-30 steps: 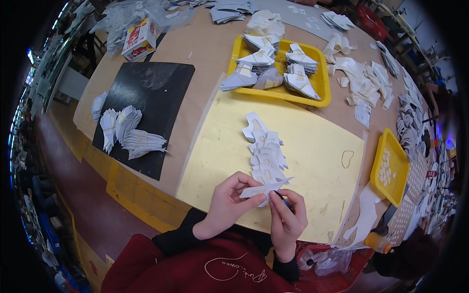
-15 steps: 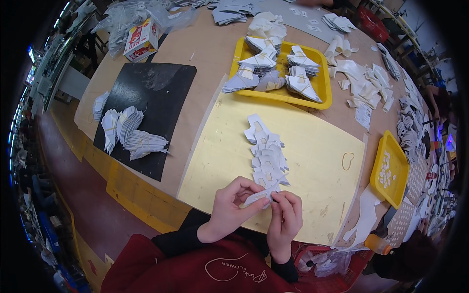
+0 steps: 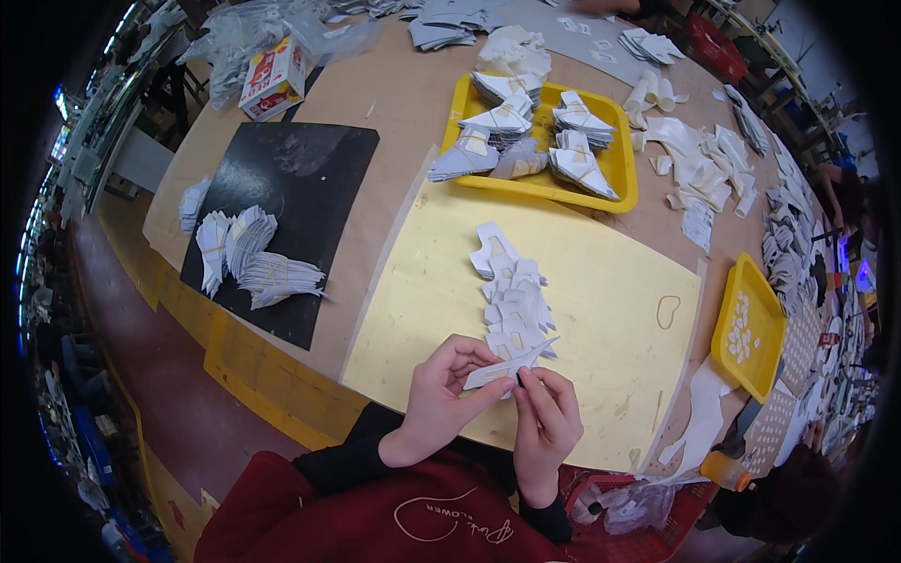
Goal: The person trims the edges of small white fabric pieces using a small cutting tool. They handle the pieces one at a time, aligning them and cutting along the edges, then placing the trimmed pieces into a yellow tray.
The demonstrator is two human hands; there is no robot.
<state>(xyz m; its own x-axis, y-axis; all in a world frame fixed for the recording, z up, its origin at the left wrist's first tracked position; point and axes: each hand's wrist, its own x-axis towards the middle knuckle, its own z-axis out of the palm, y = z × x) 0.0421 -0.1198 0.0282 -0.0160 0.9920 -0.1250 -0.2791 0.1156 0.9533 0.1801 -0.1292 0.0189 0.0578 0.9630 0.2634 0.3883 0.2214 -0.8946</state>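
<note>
Being held over the yellow sheet [image 3: 601,319]: a white piece [image 3: 490,374].
It is pinched by the left hand [image 3: 439,394]; a dark tool [image 3: 522,377], mostly hidden, is gripped at its edge by the right hand [image 3: 546,418]. Just beyond, overlapping white cutouts [image 3: 514,298] are laid in a row; farther out, banded stacks [image 3: 582,161] are carried in a yellow tray [image 3: 626,174].

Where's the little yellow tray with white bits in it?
In the head view, the little yellow tray sits on the right, just right of the yellow sheet and beyond the orange bottle.
</note>
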